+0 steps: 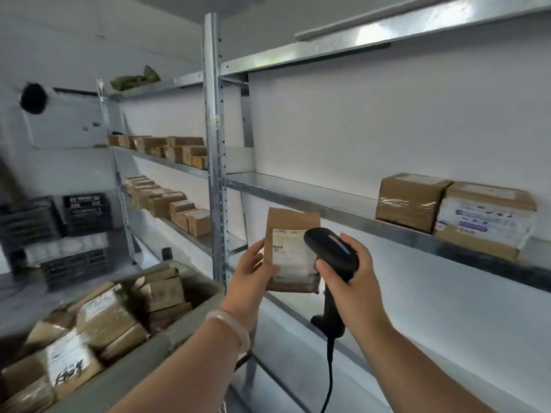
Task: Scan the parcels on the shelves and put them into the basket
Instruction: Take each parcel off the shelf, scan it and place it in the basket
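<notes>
Step in hand: scanning. Your left hand holds a flat brown parcel upright in front of the shelf edge. The thumb lies on the label side at the lower left and the fingers are behind it. Your right hand is wrapped round the handle of the black scanner. The scanner's head sits just in front of the parcel's white label and covers its right edge in this view. I cannot tell whether a finger is on the trigger.

Notes for a clean read:
- The scanner head looks very close to the label. Draw it back a little so the whole barcode falls inside the beam.
- Your thumb touches the label's lower left corner. Slide it onto bare paper so no bar is covered.
- Hold the parcel steady and square to the scanner, and tip it slightly if the label glares.
- Wait for the scanner to confirm the read before you move the parcel away.

The basket sits low on your left, near, and already holds many brown parcels. Lay this one flat on top rather than dropping it on edge. The cable hangs from the scanner handle, so keep it away from the basket rim.

Left to do, by my reading: two boxes stand side by side on the shelf to your right, and more rows sit on the far shelves.
</notes>
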Available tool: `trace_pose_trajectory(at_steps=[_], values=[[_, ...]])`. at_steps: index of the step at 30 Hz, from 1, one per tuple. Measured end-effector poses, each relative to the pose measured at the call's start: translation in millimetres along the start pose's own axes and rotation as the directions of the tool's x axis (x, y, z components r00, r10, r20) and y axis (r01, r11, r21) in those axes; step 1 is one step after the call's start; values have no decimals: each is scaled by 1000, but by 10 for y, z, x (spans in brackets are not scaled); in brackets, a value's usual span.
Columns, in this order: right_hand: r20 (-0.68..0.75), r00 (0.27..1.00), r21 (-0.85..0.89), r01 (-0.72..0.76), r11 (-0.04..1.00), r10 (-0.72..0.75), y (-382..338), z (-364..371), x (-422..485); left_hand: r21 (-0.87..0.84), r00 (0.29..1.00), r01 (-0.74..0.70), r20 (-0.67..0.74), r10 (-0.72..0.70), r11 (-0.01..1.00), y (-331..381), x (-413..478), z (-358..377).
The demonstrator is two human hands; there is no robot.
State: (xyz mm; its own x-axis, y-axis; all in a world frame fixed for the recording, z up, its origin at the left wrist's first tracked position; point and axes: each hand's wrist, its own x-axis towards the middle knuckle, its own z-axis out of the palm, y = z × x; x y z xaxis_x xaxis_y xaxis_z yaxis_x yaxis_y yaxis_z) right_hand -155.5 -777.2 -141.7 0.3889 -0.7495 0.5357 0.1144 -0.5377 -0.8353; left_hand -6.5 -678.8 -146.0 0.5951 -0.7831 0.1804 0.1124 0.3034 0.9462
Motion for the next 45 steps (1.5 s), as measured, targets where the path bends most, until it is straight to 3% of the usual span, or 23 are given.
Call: trace_pose_trajectory(at_steps=[5,10,16,22,33,41,45], values=[[94,995,-15,-37,999,38,191,604,-290,-36,990,114,-78,-116,993,-215,-137,-737],[149,984,-35,-91,995,95,274,1197,-442,-70,981,178,-67,-182,982,-287,-200,-1359],[202,972,-7,-124,992,123,318,1830,-540,-150,934,250,-221,-279,957,-285,-147,-2042],[224,960,-37,-163,986,167,416,2243,-577,-183,902,304,-261,-345,935,-273,-134,-2513],[241,942,-11,-240,971,236,551,2502,-377,-319,864,316,-293,-410,894,-343,-44,-2667],[302,927,1,-236,972,224,605,2442,-128,-205,870,374,-259,-419,904,-409,29,-2519],[334,916,-15,-231,973,223,660,2418,-54,-287,841,321,-351,-411,902,-468,120,-2437]])
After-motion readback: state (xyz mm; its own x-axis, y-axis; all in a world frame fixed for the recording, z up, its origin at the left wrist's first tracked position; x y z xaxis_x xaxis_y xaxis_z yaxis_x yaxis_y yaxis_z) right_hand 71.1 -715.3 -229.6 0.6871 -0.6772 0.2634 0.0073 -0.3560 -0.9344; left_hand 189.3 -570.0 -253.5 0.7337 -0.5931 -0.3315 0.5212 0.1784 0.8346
